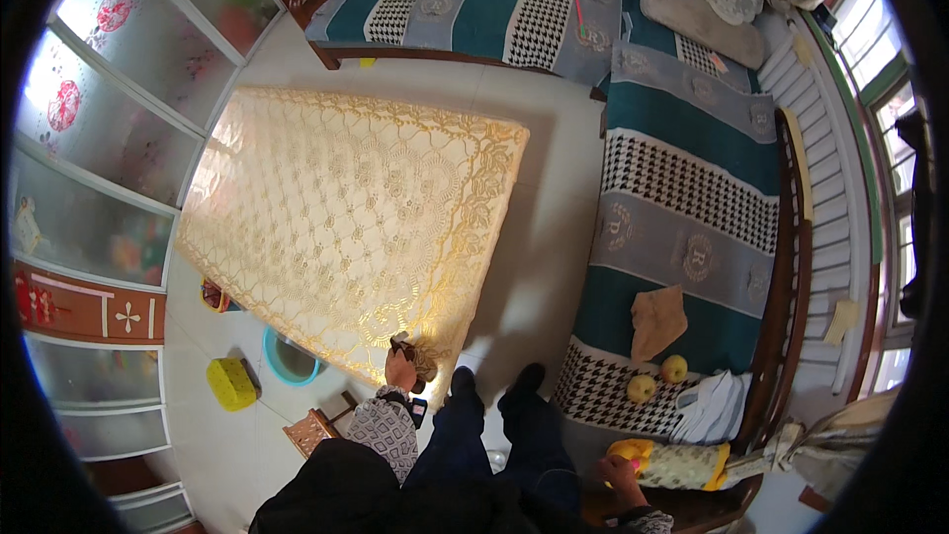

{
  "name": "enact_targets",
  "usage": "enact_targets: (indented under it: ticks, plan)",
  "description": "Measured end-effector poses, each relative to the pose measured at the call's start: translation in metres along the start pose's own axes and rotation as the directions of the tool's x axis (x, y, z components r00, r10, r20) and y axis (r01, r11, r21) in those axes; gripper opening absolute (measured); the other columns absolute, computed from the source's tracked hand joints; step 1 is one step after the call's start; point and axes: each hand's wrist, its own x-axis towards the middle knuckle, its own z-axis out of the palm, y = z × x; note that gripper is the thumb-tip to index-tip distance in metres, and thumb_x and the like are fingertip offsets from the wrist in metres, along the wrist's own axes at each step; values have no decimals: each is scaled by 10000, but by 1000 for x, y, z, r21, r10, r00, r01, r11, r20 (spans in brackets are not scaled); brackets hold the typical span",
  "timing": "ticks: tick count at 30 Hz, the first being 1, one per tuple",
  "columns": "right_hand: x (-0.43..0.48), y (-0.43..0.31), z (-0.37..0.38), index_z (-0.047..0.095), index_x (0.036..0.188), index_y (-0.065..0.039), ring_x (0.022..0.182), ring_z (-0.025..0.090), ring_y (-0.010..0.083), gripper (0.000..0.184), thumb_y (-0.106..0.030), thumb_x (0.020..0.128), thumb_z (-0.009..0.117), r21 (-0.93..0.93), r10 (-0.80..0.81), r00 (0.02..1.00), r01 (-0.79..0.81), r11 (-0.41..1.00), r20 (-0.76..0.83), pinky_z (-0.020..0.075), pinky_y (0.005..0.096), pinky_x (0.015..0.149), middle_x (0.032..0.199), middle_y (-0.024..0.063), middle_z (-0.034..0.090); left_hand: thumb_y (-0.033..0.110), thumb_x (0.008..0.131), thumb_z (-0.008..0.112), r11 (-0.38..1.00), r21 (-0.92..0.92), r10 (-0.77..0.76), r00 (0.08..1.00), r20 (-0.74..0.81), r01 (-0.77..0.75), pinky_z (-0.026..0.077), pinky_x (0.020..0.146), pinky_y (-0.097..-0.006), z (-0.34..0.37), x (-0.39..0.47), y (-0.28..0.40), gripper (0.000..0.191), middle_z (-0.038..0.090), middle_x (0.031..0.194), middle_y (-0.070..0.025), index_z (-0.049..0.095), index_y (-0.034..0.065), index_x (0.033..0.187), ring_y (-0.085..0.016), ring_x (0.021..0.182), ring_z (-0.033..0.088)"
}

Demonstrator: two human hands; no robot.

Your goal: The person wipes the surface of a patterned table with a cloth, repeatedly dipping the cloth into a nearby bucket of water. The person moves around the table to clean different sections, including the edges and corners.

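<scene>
My left hand (401, 371) is closed around a crumpled dark brown item (425, 365), probably a cloth. It rests on the near corner of a low table whose cover (356, 215) is cream with a gold floral pattern. Over by the sofa, my right hand (621, 476) is at the end of a yellow-trimmed patterned bolster (675, 465). A small pink thing (635, 464) shows at its fingertips; whether the hand grips it is unclear.
Two apples (657, 379), a brown cloth piece (659, 322) and a striped cloth (715, 408) lie on the sofa (682, 237) at right. Left of the table stand a blue basin (315, 371), a yellow container (230, 384) and a small brown stool (311, 432). Cabinets (96, 374) line the left.
</scene>
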Motion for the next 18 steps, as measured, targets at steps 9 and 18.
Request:
enact_targets:
  ticks: [9,18]
  plan:
    - [69,-126,-113,733,933,45,704,717,197,313,-255,988,665,-311,-156,988,141,940,-22,573,381,657,780,111,740,174,937,686,952,-63,-306,930,-202,300,519,1030,-553,25,16,28,539,587,1346,-343,551,-86,1390,-506,1207,598]
    - [186,-303,-149,761,946,-52,748,751,257,256,-294,948,680,-443,-259,966,233,866,2,570,410,694,788,109,760,164,1010,660,740,-216,-661,748,-60,637,586,884,-610,44,63,55,394,625,1271,-267,621,22,1376,-457,1078,638]
